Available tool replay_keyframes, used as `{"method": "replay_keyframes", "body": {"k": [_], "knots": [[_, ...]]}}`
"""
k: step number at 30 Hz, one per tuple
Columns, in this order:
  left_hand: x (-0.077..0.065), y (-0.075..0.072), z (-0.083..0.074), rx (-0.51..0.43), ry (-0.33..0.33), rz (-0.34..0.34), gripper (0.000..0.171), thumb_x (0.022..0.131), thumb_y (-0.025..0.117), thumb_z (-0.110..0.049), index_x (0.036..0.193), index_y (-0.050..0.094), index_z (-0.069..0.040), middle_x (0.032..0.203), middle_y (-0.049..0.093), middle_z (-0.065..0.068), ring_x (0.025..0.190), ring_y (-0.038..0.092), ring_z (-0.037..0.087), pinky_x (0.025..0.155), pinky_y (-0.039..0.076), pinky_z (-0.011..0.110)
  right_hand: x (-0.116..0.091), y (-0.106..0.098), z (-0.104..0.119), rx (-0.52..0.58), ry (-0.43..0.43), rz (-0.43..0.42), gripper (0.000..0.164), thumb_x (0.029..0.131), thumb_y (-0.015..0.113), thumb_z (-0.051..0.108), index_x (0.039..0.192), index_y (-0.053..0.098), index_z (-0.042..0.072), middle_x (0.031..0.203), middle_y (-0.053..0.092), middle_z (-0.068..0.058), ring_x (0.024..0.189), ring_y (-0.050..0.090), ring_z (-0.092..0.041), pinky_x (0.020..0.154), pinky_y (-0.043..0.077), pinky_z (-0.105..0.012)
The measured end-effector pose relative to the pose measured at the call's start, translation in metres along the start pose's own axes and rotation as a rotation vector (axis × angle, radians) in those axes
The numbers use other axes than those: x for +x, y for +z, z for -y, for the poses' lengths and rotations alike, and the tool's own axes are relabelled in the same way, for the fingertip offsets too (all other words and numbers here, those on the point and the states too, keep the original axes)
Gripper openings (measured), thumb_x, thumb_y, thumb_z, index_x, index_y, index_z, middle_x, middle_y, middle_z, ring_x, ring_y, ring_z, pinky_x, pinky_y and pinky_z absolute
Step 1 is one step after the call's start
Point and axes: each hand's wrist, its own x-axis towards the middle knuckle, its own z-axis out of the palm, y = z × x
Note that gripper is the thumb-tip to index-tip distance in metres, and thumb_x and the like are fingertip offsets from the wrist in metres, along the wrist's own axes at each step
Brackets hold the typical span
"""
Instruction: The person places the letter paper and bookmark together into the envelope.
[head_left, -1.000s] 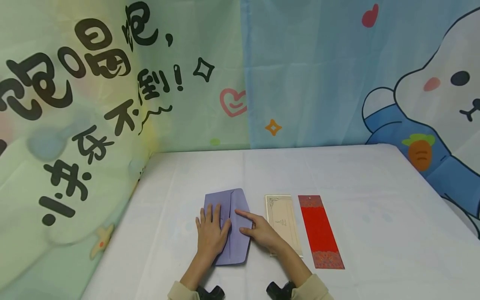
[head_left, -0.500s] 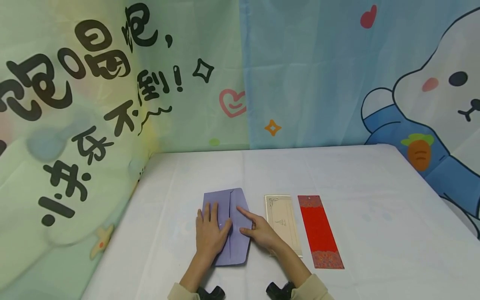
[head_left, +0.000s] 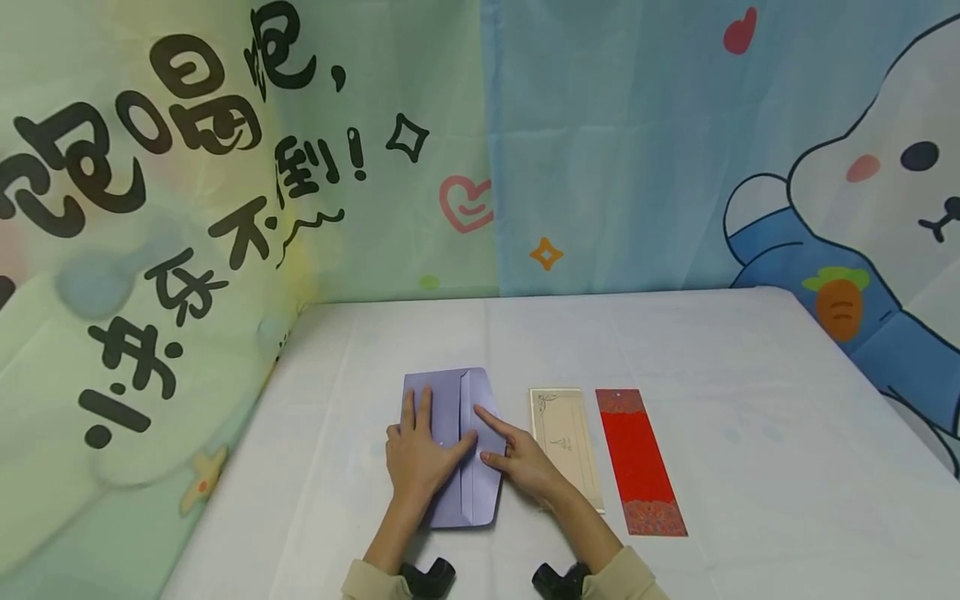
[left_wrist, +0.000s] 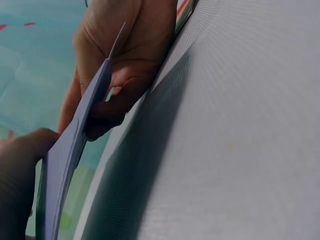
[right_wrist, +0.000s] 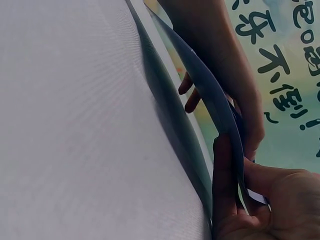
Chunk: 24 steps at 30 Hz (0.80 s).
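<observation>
Purple envelope [head_left: 447,417] is, in the head view, near the front of the white table [head_left: 750,392], between the 2 hands. Left hand [head_left: 420,462] reaches over its left part, with 2 fingers laid along the top face and the thumb toward the lengthwise flap edge. Right hand [head_left: 528,462] grips the right edge, index finger on the upper face. To the right lie a cream card [head_left: 562,437], partly under the right forearm, and farther a red strip [head_left: 643,462], well apart from the envelope.

In the left wrist view, the envelope is seen almost on its edge and a gap shows above the table, with a dark shadow [left_wrist: 145,165] below. Right-hand fingers are curled at its far side; what seems the left thumb touches the near part.

In the right wrist view, the right hand pinches the edge between thumb and fingers, and the paper bows. Fingertips [right_wrist: 194,102], I judge the left hand's, come out underneath, so this hand also seems to grasp the envelope.

From here, I think, a too strong squeeze could crease the bowed paper; uneven pulling of the 2 hands could tear the flap; and a loose left hold could let that side drop.
</observation>
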Motion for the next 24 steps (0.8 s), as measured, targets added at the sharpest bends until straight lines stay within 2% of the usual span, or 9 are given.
{"method": "replay_keyframes", "body": {"k": [4,7,12,18,24], "knots": [[0.0,-0.0002,-0.0017,-0.015,-0.02,-0.001,0.098,0.06,0.065,-0.069,0.143,0.036,-0.025,0.148,0.03,0.007,0.077,0.044,0.032,0.05,0.04,0.036,0.0005,-0.0007,-0.0022,0.02,-0.008,0.009,0.064,0.085,0.06,-0.002,0.142,0.035,0.008,0.148,0.025,-0.013,0.131,0.023,-0.028,0.096,0.038,-0.037],[-0.0004,-0.0018,-0.0028,-0.036,-0.049,0.01,0.095,0.061,0.067,-0.064,0.142,0.037,-0.026,0.148,0.03,0.005,0.076,0.045,0.032,0.046,0.039,0.035,0.0006,-0.0007,-0.0037,0.04,-0.002,0.015,0.064,0.085,0.059,-0.002,0.143,0.035,0.008,0.149,0.024,-0.013,0.128,0.028,-0.029,0.09,0.042,-0.03],[-0.0002,-0.0026,-0.0021,-0.05,-0.07,0.022,0.091,0.059,0.069,-0.053,0.141,0.04,-0.027,0.148,0.03,0.003,0.076,0.046,0.031,0.047,0.039,0.036,-0.0003,0.0002,-0.003,0.073,0.018,0.025,0.065,0.085,0.059,-0.002,0.143,0.033,0.009,0.149,0.021,-0.015,0.121,0.038,-0.031,0.084,0.046,-0.027],[-0.0005,0.0006,0.0004,-0.043,-0.068,0.016,0.089,0.058,0.068,-0.052,0.139,0.043,-0.026,0.148,0.03,0.004,0.075,0.047,0.031,0.047,0.04,0.037,-0.0002,0.0005,-0.0037,0.073,0.038,0.03,0.065,0.086,0.059,0.0,0.144,0.033,0.01,0.148,0.021,-0.019,0.112,0.048,-0.031,0.08,0.048,-0.03],[-0.0017,0.0043,0.0019,-0.018,-0.079,0.038,0.087,0.06,0.065,-0.053,0.139,0.044,-0.025,0.148,0.03,0.004,0.076,0.047,0.032,0.047,0.039,0.035,-0.0003,0.0009,-0.0044,0.071,0.08,0.039,0.065,0.086,0.058,0.0,0.144,0.029,0.006,0.14,0.033,-0.028,0.103,0.056,-0.027,0.078,0.049,-0.031]]}}
